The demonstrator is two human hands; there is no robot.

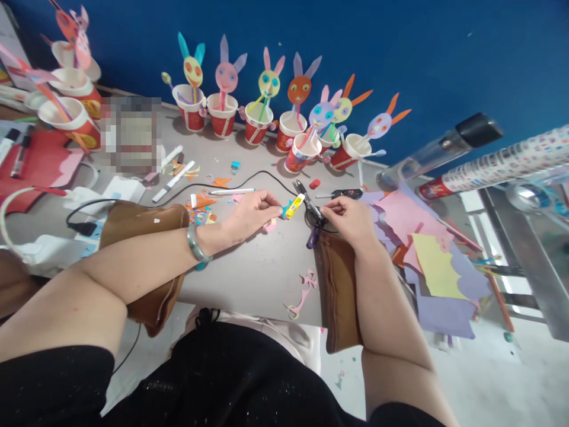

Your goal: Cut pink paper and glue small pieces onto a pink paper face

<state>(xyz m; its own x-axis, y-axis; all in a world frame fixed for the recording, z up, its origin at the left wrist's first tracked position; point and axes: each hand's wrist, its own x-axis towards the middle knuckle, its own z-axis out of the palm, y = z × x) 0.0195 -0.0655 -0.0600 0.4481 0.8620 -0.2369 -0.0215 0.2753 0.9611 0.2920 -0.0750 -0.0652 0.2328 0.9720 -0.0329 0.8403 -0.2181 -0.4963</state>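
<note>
My left hand is closed in a pinch above the table, with a small blue paper piece at the fingertips. Under its fingers lies a pink round piece. A black corded tool, which looks like a hot glue gun, stands between my hands, and a yellow label shows beside it. The bent fingers of my right hand touch the rear end of that tool; their exact grip is partly hidden. Purple loops hang below it.
Red paper cups with paper rabbit faces line the blue wall. Paper scraps, markers and a white pen lie left. Coloured paper sheets are stacked right. A black cord crosses the table. Brown pads lie under both forearms.
</note>
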